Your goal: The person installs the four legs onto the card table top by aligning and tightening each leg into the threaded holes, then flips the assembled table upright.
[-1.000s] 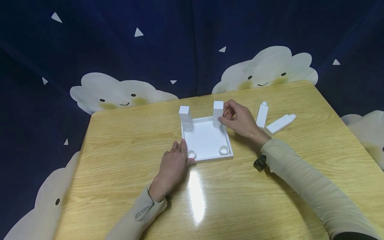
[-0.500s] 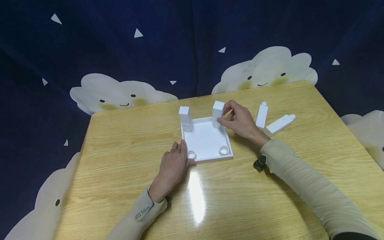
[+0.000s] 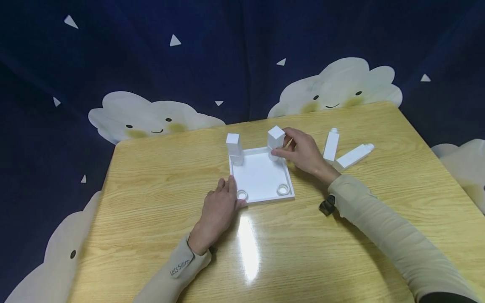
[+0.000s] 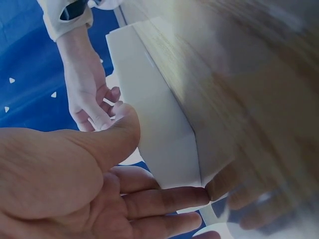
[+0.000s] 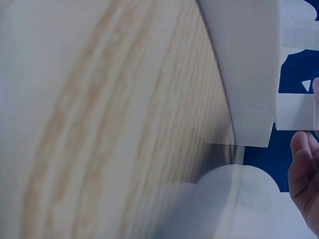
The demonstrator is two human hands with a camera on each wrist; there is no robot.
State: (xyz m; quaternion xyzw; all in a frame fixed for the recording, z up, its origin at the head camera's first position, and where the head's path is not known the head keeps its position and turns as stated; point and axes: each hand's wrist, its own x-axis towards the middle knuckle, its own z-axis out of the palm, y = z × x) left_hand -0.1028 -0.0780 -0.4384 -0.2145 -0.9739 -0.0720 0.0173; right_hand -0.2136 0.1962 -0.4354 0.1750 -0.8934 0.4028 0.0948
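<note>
Hands: left hand (image 3: 219,208) lies at the near-left corner of the tray, thumb and straight fingers against its edge, apparently steadying it. Right hand (image 3: 301,155) pinches a block at the tray's far-right corner, fingers curled round it.

1. Desk (image 3: 151,202): light wood-grain top, glossy, carrying every item; dark blue cloth with pale smiling clouds (image 3: 151,115) hangs behind it.

2. Tray (image 3: 261,174): square white plastic base plate with a raised rim and a round socket at each corner. The two near sockets (image 3: 282,189) stand open; the two far ones are occupied. Flat at desk centre, between the hands.

3. Held block (image 3: 275,136): white rectangular plastic post, tilted and turned slightly askew over the far-right socket; whether its peg is seated cannot be told.

4. Standing block (image 3: 233,147): matching white post, upright in the far-left socket, touched by neither hand.

5. Spare blocks (image 3: 331,145): two more white posts with round end pegs, lying on the desk just right of the right hand, within easy reach.
</note>
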